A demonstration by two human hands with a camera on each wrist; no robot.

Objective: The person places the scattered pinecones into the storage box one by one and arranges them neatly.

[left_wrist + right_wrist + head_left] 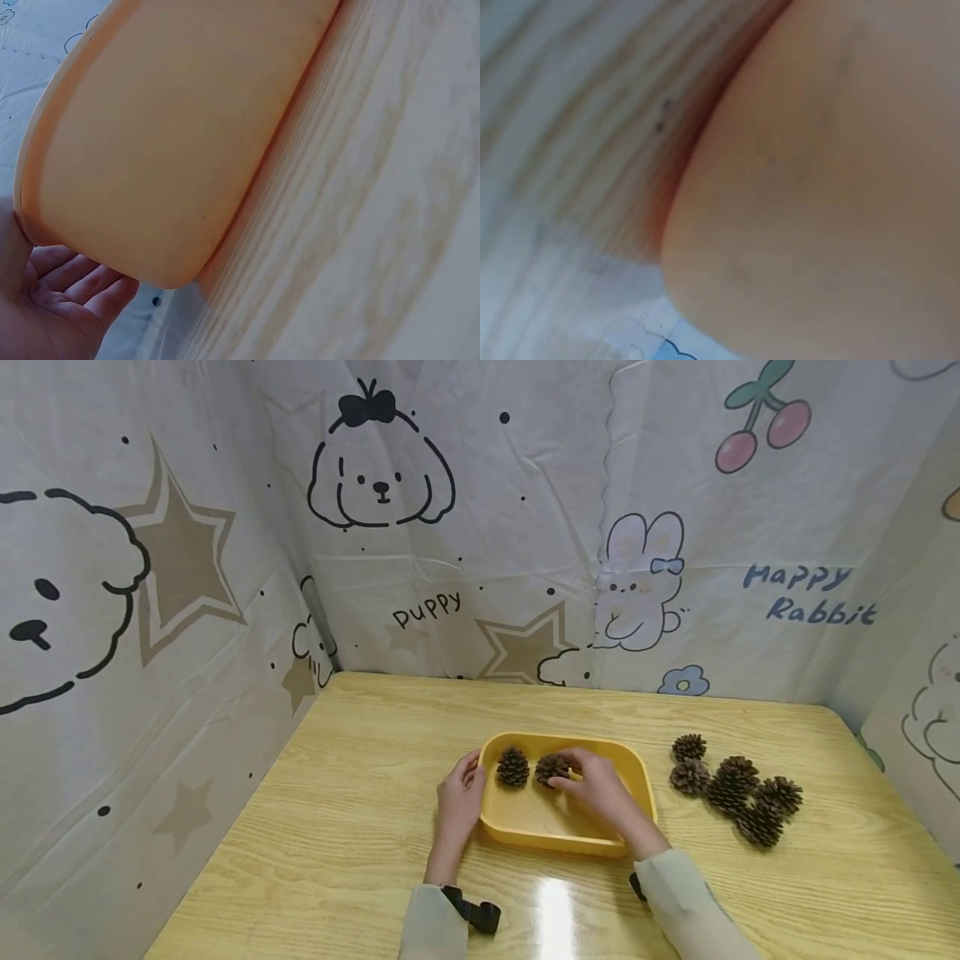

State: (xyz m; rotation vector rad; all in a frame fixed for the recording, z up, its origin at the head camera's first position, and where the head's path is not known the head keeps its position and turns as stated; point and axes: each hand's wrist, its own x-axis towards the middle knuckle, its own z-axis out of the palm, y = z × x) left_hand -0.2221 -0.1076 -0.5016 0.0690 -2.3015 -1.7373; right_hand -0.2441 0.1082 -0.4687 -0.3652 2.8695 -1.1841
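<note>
The pale back cloth (540, 539) bears the black word "puppy" (427, 609). Farther right on that cloth, blue lettering (810, 595) reads "Happy Rabbit".

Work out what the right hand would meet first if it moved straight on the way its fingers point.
Beyond the held pine cone, the right hand would probably meet the other cone inside the yellow tray, though depth is unclear.

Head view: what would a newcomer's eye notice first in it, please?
The bright yellow tray on the wooden table likely comes first, with the left hand at its left end and the right hand pinching a pinecone inside. Next are the loose pinecones right of it, then the puppy drawing on the cloth behind.
</note>
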